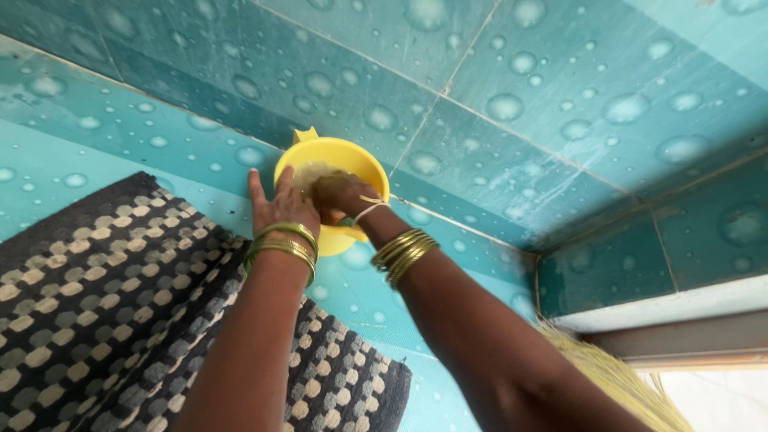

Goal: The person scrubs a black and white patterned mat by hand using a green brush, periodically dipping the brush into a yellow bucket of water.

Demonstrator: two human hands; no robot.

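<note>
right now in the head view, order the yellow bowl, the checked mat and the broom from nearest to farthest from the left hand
1. yellow bowl, touching the left hand, just ahead of it
2. checked mat, lower left
3. broom, far lower right

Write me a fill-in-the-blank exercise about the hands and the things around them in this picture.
1. Both hands, the left hand and the right hand, reach into a bowl whose colour is ____.
2. The tiled floor under the bowl is printed with water ____.
3. The black and beige mat lies on the person's ____ side.
4. Each wrist wears several gold ____.

Missing words: yellow; droplets; left; bangles
</note>
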